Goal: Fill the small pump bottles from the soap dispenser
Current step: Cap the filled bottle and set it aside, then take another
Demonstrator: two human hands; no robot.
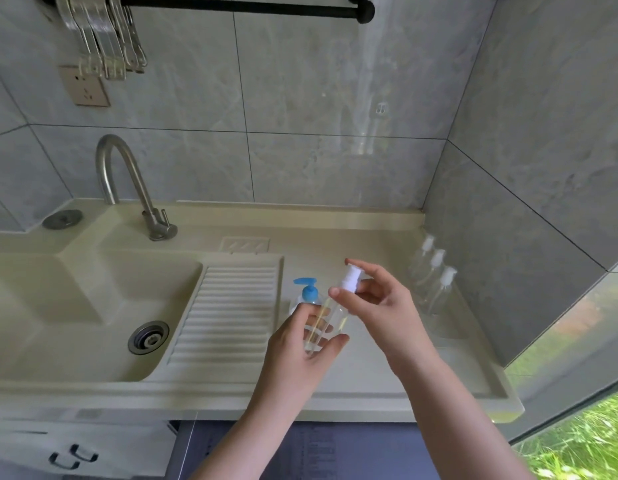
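While the left hand [300, 336] is curling its fingers and thumb round the body of a small clear plastic pump bottle [326, 318], the right hand [376, 299] is pinching that bottle's white pump cap [350, 280] between thumb and fingertips. Item 1, the held bottle, is tilting with its cap up and to the right, hanging above the pale beige countertop [369, 372] just right of the ribbed washboard slope [228, 313]. Item 2, a clear soap dispenser with a blue pump head [307, 289], is standing upright on the countertop just behind the left hand, partly hidden by it. Item 3, a row of 3 clear small pump bottles with white caps [433, 278], is standing upright near the grey tiled right wall [529, 168], well apart from both hands. Item 4, a curved brushed-metal tap [127, 181], is rising behind the beige sink basin [75, 306], whose round metal drain [149, 337] is lying at the basin floor. How full the held bottle is cannot be told.
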